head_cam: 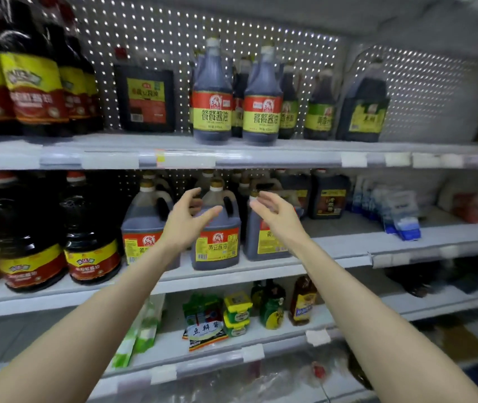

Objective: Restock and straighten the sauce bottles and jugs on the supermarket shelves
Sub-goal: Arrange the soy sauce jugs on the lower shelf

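Shelves of dark soy sauce fill our view, three tiers high. We reach both bare arms toward the middle shelf point(173, 279), where handled jugs with red-and-yellow labels stand side by side near its front edge. Our left hand point(186, 219) is raised between the left jug point(141, 225) and the middle jug point(217, 248), fingers spread wide and gently curved, holding nothing. Our right hand point(275, 216) is raised before the right jug point(256, 239), fingers likewise wide and empty (whether either hand touches a jug, we cannot tell). On the top shelf point(261, 158) above, two tall bottles point(212, 94) with matching labels stand upright at the front.
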A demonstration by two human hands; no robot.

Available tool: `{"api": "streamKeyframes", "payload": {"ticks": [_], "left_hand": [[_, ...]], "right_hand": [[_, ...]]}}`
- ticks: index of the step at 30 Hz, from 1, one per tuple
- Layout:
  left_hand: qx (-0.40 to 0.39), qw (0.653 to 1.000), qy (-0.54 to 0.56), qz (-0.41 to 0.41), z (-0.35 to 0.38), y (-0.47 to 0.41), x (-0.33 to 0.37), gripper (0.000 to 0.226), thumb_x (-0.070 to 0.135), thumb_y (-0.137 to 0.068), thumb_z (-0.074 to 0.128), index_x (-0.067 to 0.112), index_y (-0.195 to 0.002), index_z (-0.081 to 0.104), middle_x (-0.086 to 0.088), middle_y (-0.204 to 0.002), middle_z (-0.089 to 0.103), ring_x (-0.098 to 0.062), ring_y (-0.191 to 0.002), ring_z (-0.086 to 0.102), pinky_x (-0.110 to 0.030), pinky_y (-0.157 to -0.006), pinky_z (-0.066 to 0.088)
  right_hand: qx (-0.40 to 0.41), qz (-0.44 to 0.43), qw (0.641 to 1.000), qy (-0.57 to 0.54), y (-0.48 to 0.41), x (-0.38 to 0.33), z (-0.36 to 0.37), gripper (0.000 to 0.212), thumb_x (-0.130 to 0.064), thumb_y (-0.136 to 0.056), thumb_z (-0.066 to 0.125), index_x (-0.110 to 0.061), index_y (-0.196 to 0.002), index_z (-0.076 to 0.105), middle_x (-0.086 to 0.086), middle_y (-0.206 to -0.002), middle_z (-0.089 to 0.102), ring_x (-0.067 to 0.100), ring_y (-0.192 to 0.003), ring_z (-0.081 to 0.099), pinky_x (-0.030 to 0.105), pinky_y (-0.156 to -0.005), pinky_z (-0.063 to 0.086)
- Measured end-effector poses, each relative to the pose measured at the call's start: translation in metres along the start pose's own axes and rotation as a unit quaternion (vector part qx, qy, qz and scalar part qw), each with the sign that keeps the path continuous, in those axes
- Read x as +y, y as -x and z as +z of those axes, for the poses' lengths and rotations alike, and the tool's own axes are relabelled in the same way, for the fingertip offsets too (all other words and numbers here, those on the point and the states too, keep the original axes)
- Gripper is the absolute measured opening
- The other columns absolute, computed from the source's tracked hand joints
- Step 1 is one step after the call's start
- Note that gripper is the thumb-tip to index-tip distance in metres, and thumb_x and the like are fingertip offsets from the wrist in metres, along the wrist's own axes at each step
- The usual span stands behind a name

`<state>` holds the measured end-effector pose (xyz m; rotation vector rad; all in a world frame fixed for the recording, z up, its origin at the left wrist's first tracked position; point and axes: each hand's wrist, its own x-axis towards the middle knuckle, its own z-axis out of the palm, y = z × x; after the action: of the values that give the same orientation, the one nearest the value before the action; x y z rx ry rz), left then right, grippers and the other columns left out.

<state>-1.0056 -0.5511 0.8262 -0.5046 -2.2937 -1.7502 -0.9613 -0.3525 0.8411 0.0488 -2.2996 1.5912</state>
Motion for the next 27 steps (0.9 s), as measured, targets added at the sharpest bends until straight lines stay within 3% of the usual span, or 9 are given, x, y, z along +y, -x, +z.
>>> {"api": "streamKeyframes", "payload": {"ticks": [7, 10, 16, 22, 27], "left_hand": [[-0.021, 0.996, 0.015, 0.084, -0.015, 0.013, 0.084, 0.079, 0.051, -0.069, 0.075, 0.021, -0.136, 0.047, -0.006, -0.121, 0.061, -0.017, -0.111, 0.06, -0.033, -0.1, 0.046], [-0.034, 0.993, 0.005, 0.109, -0.011, 0.02, 0.105, 0.073, 0.045, -0.076, 0.077, 0.02, -0.137, 0.046, -0.003, -0.121, 0.059, -0.015, -0.112, 0.058, -0.028, -0.097, 0.045], [-0.048, 0.989, -0.024, 0.141, 0.017, 0.027, 0.134, 0.064, 0.038, -0.082, 0.072, 0.021, -0.138, 0.046, 0.001, -0.12, 0.058, -0.012, -0.112, 0.056, -0.027, -0.096, 0.045], [-0.043, 0.991, -0.031, 0.123, 0.107, 0.025, 0.146, 0.063, 0.038, -0.081, 0.072, 0.02, -0.136, 0.048, -0.001, -0.12, 0.06, -0.014, -0.113, 0.056, -0.033, -0.101, 0.045], [-0.003, 0.996, -0.014, 0.084, 0.2, 0.02, 0.141, 0.063, 0.042, -0.078, 0.072, 0.017, -0.132, 0.05, -0.001, -0.115, 0.063, -0.015, -0.11, 0.059, -0.032, -0.098, 0.046]], "right_hand": [[0.051, -0.06, 0.997, 0.009, 0.033, -0.07, -0.047, 0.052, -0.036, -0.092, 0.063, -0.016, -0.138, 0.05, 0.0, -0.129, 0.06, 0.012, -0.115, 0.058, 0.034, -0.1, 0.048], [0.053, -0.08, 0.995, 0.025, 0.042, -0.082, -0.069, 0.053, -0.033, -0.092, 0.064, -0.016, -0.139, 0.048, -0.001, -0.125, 0.061, 0.011, -0.111, 0.058, 0.027, -0.095, 0.049], [0.056, -0.09, 0.994, 0.021, 0.046, -0.074, -0.111, 0.052, -0.037, -0.091, 0.063, -0.021, -0.138, 0.049, -0.005, -0.123, 0.061, 0.014, -0.114, 0.058, 0.04, -0.1, 0.049], [0.041, -0.093, 0.995, 0.007, 0.032, -0.035, -0.182, 0.049, -0.037, -0.091, 0.063, -0.021, -0.136, 0.05, -0.001, -0.125, 0.063, 0.017, -0.116, 0.059, 0.045, -0.103, 0.047], [-0.011, -0.101, 0.995, 0.01, 0.013, 0.017, -0.254, 0.046, -0.033, -0.093, 0.061, -0.019, -0.136, 0.05, -0.001, -0.122, 0.063, 0.013, -0.112, 0.061, 0.034, -0.098, 0.051]]}}
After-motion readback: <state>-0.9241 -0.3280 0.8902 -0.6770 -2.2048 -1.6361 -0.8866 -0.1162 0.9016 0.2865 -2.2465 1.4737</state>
